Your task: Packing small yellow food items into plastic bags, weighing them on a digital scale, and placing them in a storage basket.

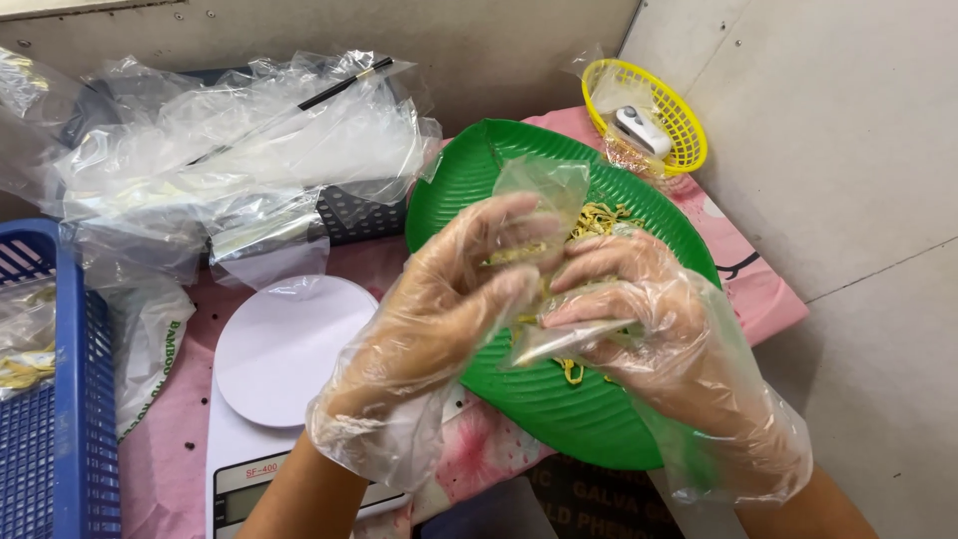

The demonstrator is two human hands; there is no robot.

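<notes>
Just below my chin, my left hand (454,299) and right hand (639,309) meet over the green plate (559,409), both in loose clear gloves. Between them I hold a small clear bag (544,250): my left fingers curl around its upper part, thumb and fingertips pressed onto the plastic, while my right fingers pinch its lower edge, which lies flat and shiny across my palm. The bag's open mouth stands up crumpled above my left fingertips. Yellow noodles (596,218) lie on the plate just behind my hands, and a few strands show under my right hand; whether any are already inside the bag I cannot tell through the gloves.

To the left of my left wrist sits a white scale (279,349) with a round pan, its display at the bottom edge of the view. It rests on a pink cloth (768,289) that also carries the plate. At the far left is a blue crate (70,419) holding filled bags.

Further back, a heap of clear plastic bags (220,160) lies over a dark basket (349,215). Beyond the plate, in the corner by the wall, stands a yellow basket (679,120) with a small white device (641,130) in it.
</notes>
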